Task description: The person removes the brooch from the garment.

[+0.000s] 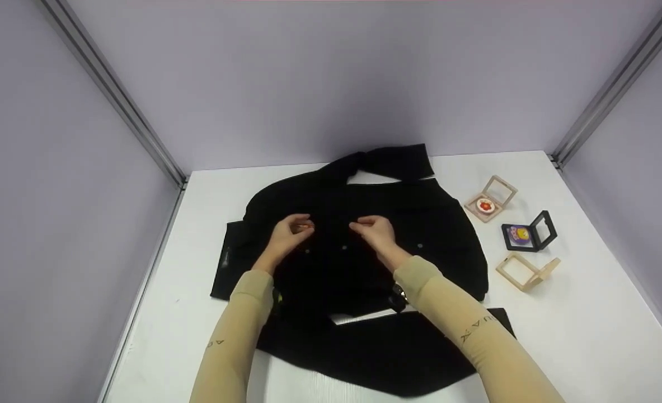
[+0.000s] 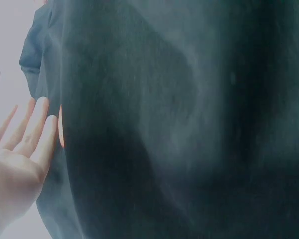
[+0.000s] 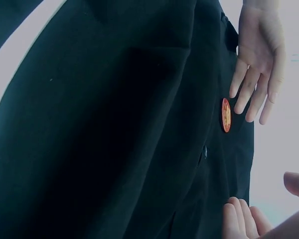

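Observation:
A black long-sleeved garment (image 1: 319, 201) with small pale buttons lies spread over the white table. On it sits a round red-and-orange badge (image 3: 226, 115), partly hidden behind the left hand in the head view. My left hand (image 1: 289, 238) is over the left middle of the garment, its straight fingers (image 3: 246, 94) right beside the badge. Only a thin orange edge of the badge (image 2: 61, 127) shows in the left wrist view. To the right, my right hand (image 1: 376, 234) hovers over the garment, holding nothing, its thumb apart from the lightly bent fingers (image 3: 239, 219).
Three small hinged display cases stand open along the table's right side. One beige case (image 1: 490, 201) holds a red-flower badge, a black case (image 1: 526, 235) a purple-and-yellow badge; a second beige case (image 1: 526, 274) is nearest. Pale panels enclose the back and sides.

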`<state>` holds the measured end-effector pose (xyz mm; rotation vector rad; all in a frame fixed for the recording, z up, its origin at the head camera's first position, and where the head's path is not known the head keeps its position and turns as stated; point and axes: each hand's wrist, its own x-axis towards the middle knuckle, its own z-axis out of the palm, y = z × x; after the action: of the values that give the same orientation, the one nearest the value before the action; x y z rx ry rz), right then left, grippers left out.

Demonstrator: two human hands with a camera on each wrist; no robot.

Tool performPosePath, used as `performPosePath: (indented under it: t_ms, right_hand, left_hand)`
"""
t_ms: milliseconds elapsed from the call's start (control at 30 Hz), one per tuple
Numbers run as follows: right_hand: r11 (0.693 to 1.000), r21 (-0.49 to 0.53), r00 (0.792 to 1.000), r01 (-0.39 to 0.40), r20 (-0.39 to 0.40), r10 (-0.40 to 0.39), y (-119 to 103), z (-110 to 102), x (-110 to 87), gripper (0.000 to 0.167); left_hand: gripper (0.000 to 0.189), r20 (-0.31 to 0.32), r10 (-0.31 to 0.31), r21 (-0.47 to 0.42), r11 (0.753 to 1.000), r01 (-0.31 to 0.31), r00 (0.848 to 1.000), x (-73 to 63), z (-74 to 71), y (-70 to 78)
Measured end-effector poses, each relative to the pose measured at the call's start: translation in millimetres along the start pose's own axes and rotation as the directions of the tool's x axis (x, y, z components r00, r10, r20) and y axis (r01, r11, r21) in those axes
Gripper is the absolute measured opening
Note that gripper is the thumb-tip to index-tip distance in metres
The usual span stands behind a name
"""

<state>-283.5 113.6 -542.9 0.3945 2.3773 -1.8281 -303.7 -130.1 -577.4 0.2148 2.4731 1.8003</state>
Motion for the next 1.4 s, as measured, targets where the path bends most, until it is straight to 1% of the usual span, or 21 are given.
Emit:
performPosePath:
  t_ms: [133,167,200,367,400,533,600,767,833,933,1167,1400]
  right_hand:
    - [0.999,-0.031,1.0,0.007,0.027,-0.006,-3.6,4.3,-0.1,0.044]
    - [0.999,-0.04,0.999,0.008,0.032,-0.007,-4.4,4.9,-0.1,0.044]
    - [0.999,-0.048,0.999,0.01,0.035,-0.008,-5.5,5.6,0.2,0.045]
    - [0.997,-0.082,0.999,0.008,0.044,-0.004,-12.7,7.9,2.4,0.045]
    - [0.996,-0.085,0.999,0.007,0.045,-0.003,-14.1,8.7,3.4,0.045]
    - [0.995,-0.103,0.999,0.012,0.05,-0.007,-17.9,12.0,6.5,0.044]
    - [0.993,-0.111,0.998,0.028,0.054,-0.023,-18.7,14.9,7.8,0.045]
    - [0.99,-0.12,0.996,0.067,0.072,-0.059,-20.1,23.2,9.2,0.047]
    - [0.99,-0.12,0.995,0.071,0.085,-0.061,-21.0,26.4,9.2,0.048]
    - [0.989,-0.133,0.993,0.071,0.102,-0.058,-22.5,31.1,8.7,0.05]
    - [0.989,-0.136,0.989,0.064,0.144,-0.045,-22.9,43.8,8.6,0.056]
    - [0.987,-0.154,0.983,0.049,0.185,-0.02,-17.2,57.4,11.0,0.065]
  left_hand:
    - [0.044,-0.034,-0.006,0.031,1.0,0.007,0.999,-1.7,-8.7,-3.1]
    - [0.043,-0.038,-0.002,0.032,0.999,0.003,0.999,-4.5,-10.7,1.2]
    - [0.043,-0.041,0.003,0.037,0.999,-0.001,0.999,-5.2,-12.6,0.6]
    - [0.043,-0.058,-0.006,0.04,0.999,0.008,0.998,-5.5,-21.2,-3.7]
    - [0.043,-0.066,-0.01,0.048,0.999,0.013,0.998,-3.1,-22.7,-9.5]
    - [0.043,-0.09,-0.018,0.055,0.998,0.023,0.996,-2.9,-26.2,-11.9]
    - [0.043,-0.099,-0.02,0.058,0.998,0.025,0.995,-2.7,-27.6,-13.5]
    - [0.041,-0.135,-0.019,0.122,0.992,0.036,0.991,-3.1,-30.1,-15.9]
    - [0.04,-0.15,-0.022,0.149,0.988,0.045,0.988,-2.8,-30.6,-16.2]
    - [0.04,-0.165,-0.035,0.163,0.985,0.063,0.986,-1.3,-31.4,-16.3]
    - [0.04,-0.172,-0.064,0.178,0.979,0.095,0.983,1.0,-32.5,-17.2]
    - [0.04,-0.166,-0.097,0.237,0.962,0.135,0.981,0.1,-32.0,-17.2]
